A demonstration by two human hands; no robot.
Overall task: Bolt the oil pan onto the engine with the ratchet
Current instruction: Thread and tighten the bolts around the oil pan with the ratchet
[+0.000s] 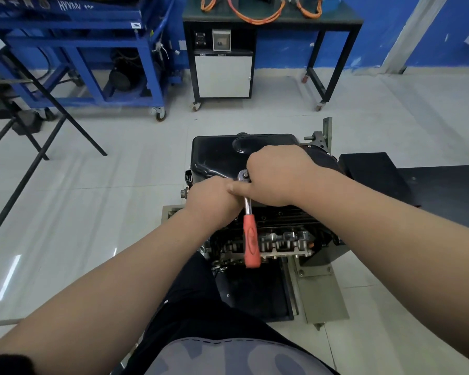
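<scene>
Right hand (279, 177): fingers curled down over the head end of the ratchet (251, 239), thumb laid across the steel neck just below the round head. It grasps the tool there.

Left hand (214, 201): fisted, pressed against the right thumb and the left side of the steel shaft. Its fingers are tucked under and hidden, so I cannot tell whether it holds the shaft or something beneath it.

Ratchet: head sits at the near edge of the oil pan (217, 155), and the red handle juts free toward the person, with no hand on it. Socket and bolt are hidden under the hands.

Oil pan: black and glossy, seated on top of the engine (282, 239), bulged side up. Its left and far parts are in view; its right near corner is under the right hand.

Engine: upside down, with pale metal valve gear facing the person below the handle. It rests on a grey metal stand (322, 299) on the tiled floor (119, 212).

Beyond it:
- A blue steel cart (92, 50) on casters stands far left.
- A black table (336, 31) carries orange cables (255, 18).
- A white cabinet (222, 75) is under the table.
- Black folding legs (38, 147) are at the left edge.
</scene>
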